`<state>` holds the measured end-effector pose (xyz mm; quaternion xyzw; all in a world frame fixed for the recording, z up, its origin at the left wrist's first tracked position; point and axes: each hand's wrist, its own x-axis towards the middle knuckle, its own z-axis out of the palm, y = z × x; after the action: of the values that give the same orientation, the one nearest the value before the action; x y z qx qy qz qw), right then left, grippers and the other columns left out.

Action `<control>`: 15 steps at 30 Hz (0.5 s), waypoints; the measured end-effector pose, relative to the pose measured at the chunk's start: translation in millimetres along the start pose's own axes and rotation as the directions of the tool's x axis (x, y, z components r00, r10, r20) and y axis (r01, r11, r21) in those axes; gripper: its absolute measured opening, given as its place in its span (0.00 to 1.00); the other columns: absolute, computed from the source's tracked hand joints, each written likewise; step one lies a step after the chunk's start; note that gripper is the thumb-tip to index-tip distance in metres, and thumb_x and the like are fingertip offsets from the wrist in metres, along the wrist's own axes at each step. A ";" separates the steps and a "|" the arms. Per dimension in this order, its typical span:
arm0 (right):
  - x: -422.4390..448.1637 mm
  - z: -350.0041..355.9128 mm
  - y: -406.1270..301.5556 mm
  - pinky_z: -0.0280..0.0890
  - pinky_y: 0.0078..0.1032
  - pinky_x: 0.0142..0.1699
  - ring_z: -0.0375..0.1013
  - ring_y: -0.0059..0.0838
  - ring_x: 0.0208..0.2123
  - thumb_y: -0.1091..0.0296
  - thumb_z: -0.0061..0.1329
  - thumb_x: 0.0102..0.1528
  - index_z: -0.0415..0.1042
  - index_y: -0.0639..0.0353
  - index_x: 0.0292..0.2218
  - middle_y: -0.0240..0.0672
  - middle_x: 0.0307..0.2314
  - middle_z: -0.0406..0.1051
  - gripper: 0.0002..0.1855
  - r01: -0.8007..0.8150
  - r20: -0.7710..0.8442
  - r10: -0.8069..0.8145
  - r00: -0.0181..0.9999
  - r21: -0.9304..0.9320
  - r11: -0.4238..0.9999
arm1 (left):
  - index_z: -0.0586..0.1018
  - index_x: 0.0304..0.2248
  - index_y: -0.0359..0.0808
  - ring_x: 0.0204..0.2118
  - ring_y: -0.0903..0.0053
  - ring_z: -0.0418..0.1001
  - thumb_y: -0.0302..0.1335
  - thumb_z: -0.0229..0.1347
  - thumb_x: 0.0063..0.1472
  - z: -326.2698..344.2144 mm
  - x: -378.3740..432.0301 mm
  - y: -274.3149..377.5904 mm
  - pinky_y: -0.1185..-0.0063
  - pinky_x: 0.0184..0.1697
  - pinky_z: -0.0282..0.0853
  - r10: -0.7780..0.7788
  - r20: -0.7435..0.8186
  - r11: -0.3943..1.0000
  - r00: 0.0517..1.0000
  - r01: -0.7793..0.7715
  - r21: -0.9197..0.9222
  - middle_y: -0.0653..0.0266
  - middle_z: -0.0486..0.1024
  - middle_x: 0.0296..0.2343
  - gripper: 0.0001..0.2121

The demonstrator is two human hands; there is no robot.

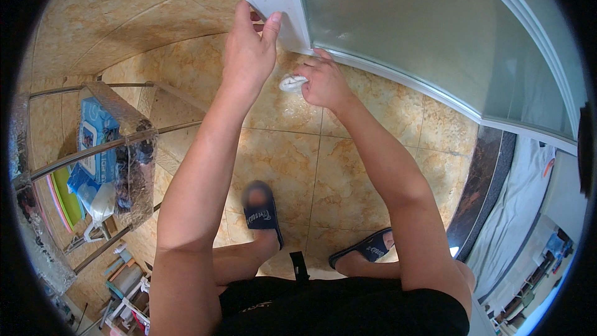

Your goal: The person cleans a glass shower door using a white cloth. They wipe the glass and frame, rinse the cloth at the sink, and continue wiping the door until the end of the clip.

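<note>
My left hand (252, 46) is at the edge of the white door frame (280, 0), its thumb on the near face and its other fingers reaching behind the edge. It grips the frame's edge. Lower and to the right, my right hand (324, 79) holds a crumpled white cloth or wipe (294, 83), with a finger reaching to the bottom corner of the frame. Beside that hand stands the frosted glass panel (396, 23) in its white frame. Small wet spots show on the tiled floor (284, 158) under the cloth.
At left, a metal-railed shelf (135, 149) holds a blue pack of wipes (98, 137) and a green basin (67, 196). Below it stands a rack with mixed items. My feet wear dark blue slippers (261, 212). A dark stone threshold (475, 172) and white fabric (508, 210) lie at right.
</note>
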<state>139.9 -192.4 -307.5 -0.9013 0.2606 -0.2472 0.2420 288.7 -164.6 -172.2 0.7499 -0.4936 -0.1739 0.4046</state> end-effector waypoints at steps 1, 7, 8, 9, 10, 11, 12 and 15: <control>2.4 0.7 1.2 0.57 0.36 0.56 0.72 0.37 0.35 0.74 0.48 0.37 0.76 0.55 0.29 0.38 0.26 0.72 0.13 0.001 -0.021 -0.001 1.000 0.005 1.000 | 0.65 0.44 0.29 0.37 0.60 0.75 0.36 0.52 0.62 0.6 0.0 -1.3 0.68 0.39 0.69 0.005 -0.003 1.000 1.000 -0.005 0.002 0.50 0.75 0.36 0.18; 5.4 -0.3 -1.5 0.56 0.38 0.57 0.72 0.38 0.35 0.73 0.48 0.37 0.76 0.55 0.28 0.38 0.26 0.72 0.11 -0.044 -0.038 0.045 0.998 0.037 0.998 | 0.65 0.44 0.29 0.37 0.60 0.75 0.36 0.52 0.62 -0.8 -0.4 -1.6 0.68 0.40 0.69 0.005 0.002 1.000 1.000 -0.005 -0.002 0.49 0.75 0.36 0.19; 2.8 -3.2 -5.1 0.56 0.38 0.58 0.72 0.38 0.35 0.73 0.48 0.37 0.76 0.55 0.28 0.38 0.26 0.72 0.12 -0.016 -0.030 0.017 0.999 0.029 0.999 | 0.65 0.44 0.29 0.37 0.60 0.75 0.36 0.52 0.62 -1.7 -0.4 -3.0 0.69 0.40 0.69 -0.001 0.004 1.000 1.000 0.000 0.004 0.49 0.75 0.36 0.19; 1.2 -6.6 -7.3 0.56 0.38 0.58 0.72 0.38 0.35 0.73 0.48 0.37 0.76 0.55 0.28 0.38 0.26 0.72 0.12 0.009 -0.023 -0.009 1.000 0.016 1.000 | 0.65 0.44 0.29 0.37 0.60 0.75 0.36 0.52 0.62 -1.3 -0.4 -2.8 0.69 0.40 0.69 0.002 0.003 1.000 1.000 -0.002 -0.002 0.49 0.75 0.36 0.19; 1.9 -5.9 -6.1 0.56 0.37 0.57 0.72 0.38 0.35 0.73 0.48 0.37 0.76 0.56 0.28 0.38 0.26 0.72 0.12 0.009 -0.020 -0.009 1.000 -0.001 1.000 | 0.65 0.44 0.29 0.37 0.60 0.75 0.36 0.52 0.62 -1.2 -0.5 -2.5 0.69 0.40 0.69 0.005 0.002 1.000 1.000 -0.005 -0.007 0.49 0.75 0.36 0.19; 3.5 -3.6 -3.7 0.57 0.37 0.56 0.72 0.38 0.35 0.73 0.48 0.37 0.76 0.56 0.28 0.38 0.26 0.72 0.12 0.009 -0.016 -0.010 1.000 -0.018 1.000 | 0.65 0.44 0.29 0.37 0.61 0.75 0.36 0.52 0.62 -1.2 -0.6 -2.2 0.69 0.40 0.69 0.007 0.001 1.000 1.000 -0.007 -0.012 0.49 0.75 0.37 0.19; 4.4 -1.5 -0.9 0.58 0.36 0.55 0.72 0.38 0.35 0.73 0.48 0.37 0.76 0.56 0.29 0.38 0.26 0.72 0.12 0.008 -0.014 -0.009 1.000 -0.034 0.999 | 0.66 0.44 0.29 0.37 0.61 0.75 0.36 0.52 0.62 -0.7 -0.7 -1.4 0.69 0.40 0.69 0.005 -0.001 1.000 1.000 -0.005 -0.010 0.49 0.75 0.36 0.19; 6.6 2.9 6.4 0.60 0.35 0.53 0.72 0.38 0.36 0.72 0.48 0.37 0.76 0.56 0.29 0.38 0.27 0.73 0.13 -0.010 0.021 0.010 1.000 -0.005 1.000 | 0.66 0.45 0.30 0.38 0.61 0.75 0.36 0.52 0.62 -0.1 -0.8 -0.1 0.68 0.40 0.69 0.003 0.003 1.000 1.000 -0.003 -0.013 0.50 0.75 0.36 0.19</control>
<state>144.2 -200.2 -311.3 -0.9032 0.2631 -0.2360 0.2436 288.5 -163.8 -172.3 0.7463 -0.4943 -0.1776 0.4089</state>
